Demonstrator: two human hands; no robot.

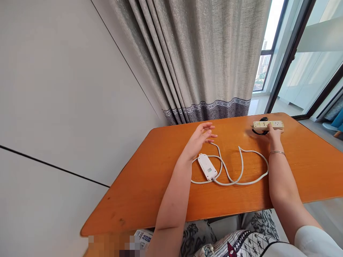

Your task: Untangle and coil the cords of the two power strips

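Orange wooden desk (pixel 150 185), rounded corners. Long white cable (pixel 235 184) looped mid-desk, with white oblong switch box (pixel 207 166) lying inside the loops. Cream plastic power strip (pixel 268 125) sits at far right edge. Judgement: strip steadies best under flat fingertip pressure. Left hand (pixel 199 139) hovers spread wide, holding nothing, above the cable. Right hand (pixel 273 137) touches the strip's near side, fingers extended, not wrapped round.

I list: orange wooden table (pixel 150 178), smooth, low satin sheen; cream oblong plastic power strip (pixel 268 125), smooth, faintly glossy; white oblong plastic switch box (pixel 207 166), glossy; its white plastic-sheathed cord (pixel 242 162), smooth, matt; grey woven cloth curtain (pixel 200 53), matt, coarse-grained; thin metal bangle (pixel 277 152), shiny.
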